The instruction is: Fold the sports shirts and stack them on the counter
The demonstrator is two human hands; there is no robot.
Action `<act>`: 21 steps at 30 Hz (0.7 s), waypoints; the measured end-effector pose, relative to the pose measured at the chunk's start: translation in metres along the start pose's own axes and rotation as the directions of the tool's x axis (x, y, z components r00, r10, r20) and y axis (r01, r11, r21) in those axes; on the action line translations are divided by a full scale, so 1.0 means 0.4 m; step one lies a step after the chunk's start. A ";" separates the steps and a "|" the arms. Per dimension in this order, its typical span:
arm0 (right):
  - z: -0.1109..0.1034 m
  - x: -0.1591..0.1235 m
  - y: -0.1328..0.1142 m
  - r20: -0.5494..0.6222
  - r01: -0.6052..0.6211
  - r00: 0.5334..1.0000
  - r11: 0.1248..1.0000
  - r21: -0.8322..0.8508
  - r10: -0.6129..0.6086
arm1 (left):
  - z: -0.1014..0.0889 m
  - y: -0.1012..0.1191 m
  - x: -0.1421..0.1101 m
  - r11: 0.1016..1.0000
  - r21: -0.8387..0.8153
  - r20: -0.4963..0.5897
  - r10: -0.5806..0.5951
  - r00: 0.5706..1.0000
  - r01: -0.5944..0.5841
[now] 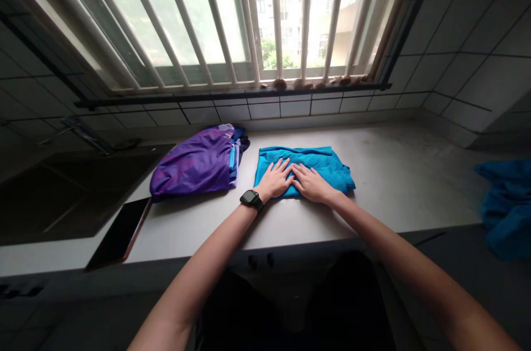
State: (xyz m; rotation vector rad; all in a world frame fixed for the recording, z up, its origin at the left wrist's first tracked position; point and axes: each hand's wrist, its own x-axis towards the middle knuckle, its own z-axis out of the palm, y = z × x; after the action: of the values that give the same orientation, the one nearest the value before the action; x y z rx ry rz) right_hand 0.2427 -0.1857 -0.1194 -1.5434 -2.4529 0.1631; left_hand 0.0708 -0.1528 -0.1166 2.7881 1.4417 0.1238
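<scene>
Both arms reach forward from the bottom of the view and meet at the middle of a pale stone counter (398, 190). The left hand (274, 178) and the right hand (311, 184) lie palm down, side by side, on a folded blue shirt (319, 166), their fingertips nearly touching near its middle. Both hands are open, with the fingers spread and flat, pressing on the cloth without gripping it. The wrists sit low, and the left forearm (199, 251) and right forearm (394, 246) angle in toward each other. A black watch (251, 200) wraps the left wrist.

The blue shirt lies on the counter in front of the person, a little back from the near edge. Just to its left sits a folded purple jacket (191, 163), with a strip of blue showing along its side. Nearer the edge and left of the left hand, a dark tablet (120, 232) lies flat and juts over the rim of a sink (70, 190). Behind the sink, a faucet (83, 132) is dim, so it is hard to make out clearly. A loose heap of blue cloth (508, 207) lies at the far right. Tiled walls (460, 52) rise behind the counter, below a barred window (215, 8).
</scene>
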 end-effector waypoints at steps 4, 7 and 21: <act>0.026 -0.036 0.049 0.104 -0.055 0.993 0.996 -0.065 0.062 | 0.015 -0.043 -0.023 0.991 -0.024 0.012 -0.131 0.991 0.131; 0.009 -0.066 0.114 0.104 -0.150 0.982 0.984 -0.093 0.160 | 0.024 -0.094 -0.038 0.975 -0.064 -0.006 -0.213 0.977 0.212; -0.048 -0.011 0.071 0.096 -0.386 0.914 0.918 -0.094 0.394 | 0.007 -0.091 -0.055 0.994 0.006 -0.077 -0.106 0.991 0.107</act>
State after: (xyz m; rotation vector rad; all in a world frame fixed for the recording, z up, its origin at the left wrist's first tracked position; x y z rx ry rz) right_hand 0.2741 -0.1780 -0.1079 -2.0991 -2.2194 0.2371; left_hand 0.0288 -0.1498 -0.1224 2.7351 1.6088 0.2265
